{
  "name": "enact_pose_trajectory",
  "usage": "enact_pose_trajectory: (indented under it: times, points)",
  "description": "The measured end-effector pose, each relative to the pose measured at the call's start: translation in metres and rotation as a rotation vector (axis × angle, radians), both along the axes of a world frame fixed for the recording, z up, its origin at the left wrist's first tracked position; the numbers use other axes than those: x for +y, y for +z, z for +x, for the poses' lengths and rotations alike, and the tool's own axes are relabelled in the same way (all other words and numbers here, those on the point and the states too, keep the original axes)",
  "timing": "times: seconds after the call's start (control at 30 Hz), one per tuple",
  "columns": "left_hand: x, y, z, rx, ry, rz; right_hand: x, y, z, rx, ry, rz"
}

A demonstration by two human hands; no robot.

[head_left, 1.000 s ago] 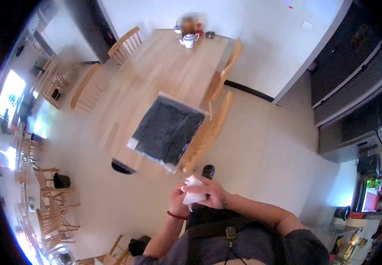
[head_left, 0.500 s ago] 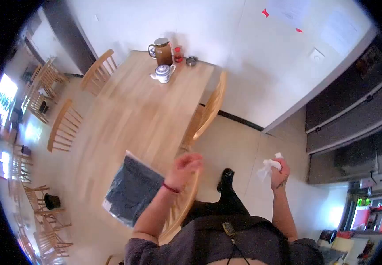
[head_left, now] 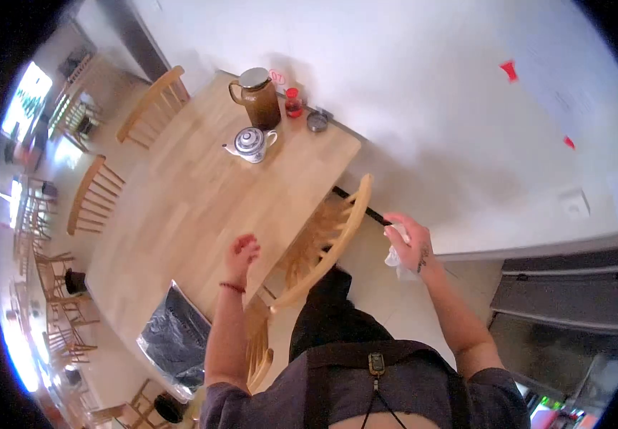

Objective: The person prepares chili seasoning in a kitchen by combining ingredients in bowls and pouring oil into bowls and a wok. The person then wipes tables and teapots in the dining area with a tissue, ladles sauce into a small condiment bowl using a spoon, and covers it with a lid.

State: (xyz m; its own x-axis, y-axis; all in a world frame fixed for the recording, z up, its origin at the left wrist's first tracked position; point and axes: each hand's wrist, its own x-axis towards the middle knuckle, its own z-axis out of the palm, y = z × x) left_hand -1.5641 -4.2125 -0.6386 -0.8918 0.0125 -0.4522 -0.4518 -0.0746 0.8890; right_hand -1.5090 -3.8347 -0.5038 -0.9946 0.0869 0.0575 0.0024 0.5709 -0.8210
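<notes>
My left hand [head_left: 241, 259] hovers above the near part of the wooden table [head_left: 202, 193], fingers loosely curled and a little apart, with nothing in them. Below its forearm, a dark item in a clear plastic bag [head_left: 177, 332] lies at the table's near edge. Held out to the right, my right hand [head_left: 413, 243] grips a crumpled white tissue [head_left: 394, 259], partly hidden by the fingers. Toward the far end stand a white-and-blue teapot [head_left: 250, 145] and a brown pitcher with a metal lid [head_left: 260, 104].
A small red-capped bottle [head_left: 293, 105] and a dark ashtray-like dish [head_left: 317, 121] stand by the wall. A wooden chair [head_left: 355, 214] sits at the table's right side, close to my legs. More chairs [head_left: 96, 196] line the left side. A dark cabinet [head_left: 574, 300] is at right.
I have stepped closer to the table's far end and the wall. My left hand has moved forward over the table. My right hand has risen and come inward, still with the tissue.
</notes>
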Motion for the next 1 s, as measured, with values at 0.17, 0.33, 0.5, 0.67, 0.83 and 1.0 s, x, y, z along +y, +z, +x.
enact_pose_trajectory:
  times: [0.17, 0.33, 0.5, 0.67, 0.83, 1.0]
  points:
    - [0.013, -0.054, -0.186, 0.015, 0.235, 0.054, 0.001, -0.01, -0.13, 0.008, 0.095, 0.038]
    - [0.032, -0.102, -0.257, 0.18, 0.356, 0.18, -0.032, 0.028, -0.28, 0.135, 0.31, 0.248]
    - [0.064, -0.117, -0.265, 0.319, 0.456, 0.139, -0.134, 0.022, -0.442, 0.332, 0.459, 0.49]
    - [0.094, -0.118, -0.267, 0.32, 0.43, 0.146, -0.206, 0.011, -0.517, -0.054, 0.654, 0.953]
    - [0.092, -0.108, -0.264, 0.21, 0.416, 0.299, -0.187, 0.008, -0.519, -0.043, 0.93, 0.953]
    - [-0.01, -0.112, -0.373, 0.345, 0.515, -0.411, -0.168, 0.011, -0.507, 0.003, 1.023, 0.949]
